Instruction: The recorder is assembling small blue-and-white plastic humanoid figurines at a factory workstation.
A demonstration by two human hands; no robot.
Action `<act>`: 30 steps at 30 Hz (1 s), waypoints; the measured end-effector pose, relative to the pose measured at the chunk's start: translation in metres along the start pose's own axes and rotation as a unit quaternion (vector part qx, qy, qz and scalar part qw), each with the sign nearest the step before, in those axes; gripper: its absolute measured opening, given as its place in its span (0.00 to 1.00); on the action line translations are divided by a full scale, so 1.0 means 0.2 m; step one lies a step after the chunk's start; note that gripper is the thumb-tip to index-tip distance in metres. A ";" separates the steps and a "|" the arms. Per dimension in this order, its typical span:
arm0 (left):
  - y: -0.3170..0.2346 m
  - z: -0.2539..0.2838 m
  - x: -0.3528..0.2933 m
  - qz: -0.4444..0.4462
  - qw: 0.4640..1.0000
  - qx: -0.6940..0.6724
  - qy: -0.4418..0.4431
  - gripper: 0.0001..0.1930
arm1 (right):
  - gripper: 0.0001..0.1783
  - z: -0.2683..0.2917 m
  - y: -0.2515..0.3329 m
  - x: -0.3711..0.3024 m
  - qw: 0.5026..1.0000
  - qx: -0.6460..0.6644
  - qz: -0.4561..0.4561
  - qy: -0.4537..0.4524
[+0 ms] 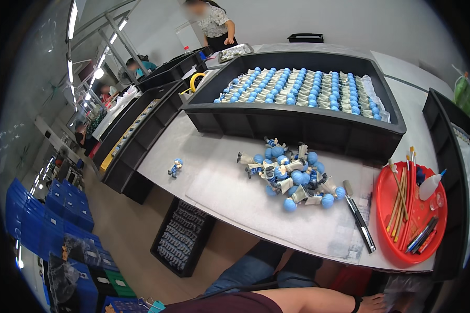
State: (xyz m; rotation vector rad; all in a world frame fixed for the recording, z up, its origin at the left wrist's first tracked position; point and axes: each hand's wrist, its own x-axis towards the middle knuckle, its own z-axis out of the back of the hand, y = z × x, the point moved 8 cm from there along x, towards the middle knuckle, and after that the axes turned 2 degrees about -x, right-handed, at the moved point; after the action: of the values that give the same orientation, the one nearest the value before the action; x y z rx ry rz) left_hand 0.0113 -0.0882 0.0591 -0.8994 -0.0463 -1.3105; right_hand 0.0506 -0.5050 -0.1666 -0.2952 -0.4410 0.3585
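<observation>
Along the lower edge my left forearm, with a maroon sleeve and a black wristband, reaches across to the right. My left hand is low at the lower right, below the tabletop, beside clear plastic; its fingers are too small and partly hidden to read. My right hand is out of sight. A loose pile of small figurines with round light-blue heads and cream clothes lies on the table. One single figurine lies apart at the left. A craft knife or pen-like tool rests right of the pile.
Behind the pile stands a black tray with rows of figurines. A red basin holds brushes, pens and a squeeze bottle. Black crates stand at left, right and on the floor. Across the table stands another person.
</observation>
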 end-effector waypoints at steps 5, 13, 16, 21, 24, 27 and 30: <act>0.24 -0.09 -0.22 0.102 0.994 0.010 0.040 0.44 | 0.31 -0.34 0.47 0.27 0.997 0.072 -0.031 -0.028; 0.17 -0.05 -0.17 0.064 0.998 0.020 0.003 0.42 | 0.30 0.19 0.33 0.42 0.992 0.039 -0.115 -0.033; 0.16 -0.05 -0.15 0.069 0.997 0.016 0.029 0.43 | 0.29 0.27 0.26 0.42 0.988 0.043 -0.146 -0.026; 0.15 -0.04 -0.15 0.078 0.996 -0.034 0.041 0.44 | 0.29 0.30 0.24 0.38 0.978 0.065 -0.198 -0.006; 0.17 -0.06 -0.16 0.073 0.996 -0.010 0.046 0.45 | 0.29 0.29 0.27 0.37 0.970 0.082 -0.228 0.004; 0.16 -0.06 -0.15 0.067 0.997 -0.007 0.038 0.45 | 0.29 0.29 0.27 0.39 0.961 0.094 -0.258 0.010; 0.15 -0.05 -0.16 0.060 0.998 -0.006 0.024 0.45 | 0.28 0.28 0.27 0.40 0.952 0.105 -0.287 0.017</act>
State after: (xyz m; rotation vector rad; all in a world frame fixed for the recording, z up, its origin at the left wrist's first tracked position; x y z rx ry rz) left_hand 0.0231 -0.0695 0.0197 -0.8680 0.0531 -1.2205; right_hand 0.0778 -0.4129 -0.1075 0.0425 -0.4306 -0.1699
